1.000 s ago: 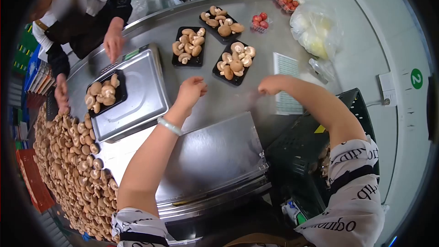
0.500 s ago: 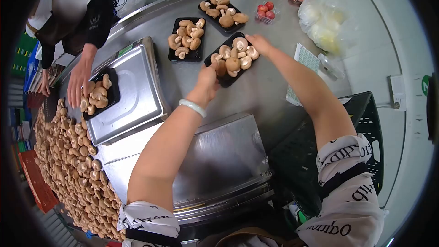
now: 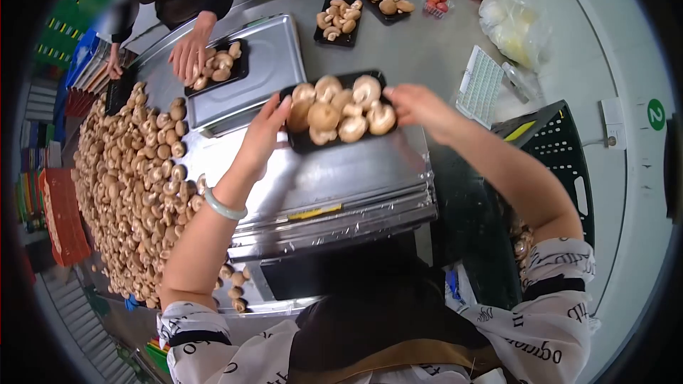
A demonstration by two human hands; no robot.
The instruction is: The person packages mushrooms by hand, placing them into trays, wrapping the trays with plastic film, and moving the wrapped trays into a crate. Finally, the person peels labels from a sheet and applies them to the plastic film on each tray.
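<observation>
I have my left hand [image 3: 267, 128] and right hand [image 3: 421, 108] each holding an end of a black tray [image 3: 304, 144] of mushrooms [image 3: 324, 116], above the metal box [image 3: 388, 176]. Left of that box I see the heap [image 3: 135, 192]. Farther off, a co-worker's hand [image 3: 191, 53] is at a second tray [image 3: 241, 65] on the pan [image 3: 274, 53]. Beyond, I make out two loaded trays [image 3: 340, 41] on the counter [image 3: 427, 43], with tomatoes [image 3: 436, 4] to their right.

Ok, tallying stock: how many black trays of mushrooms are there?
4: one tray held by left hand and right hand, another on the metal pan, two farther back; more may be hidden.
</observation>
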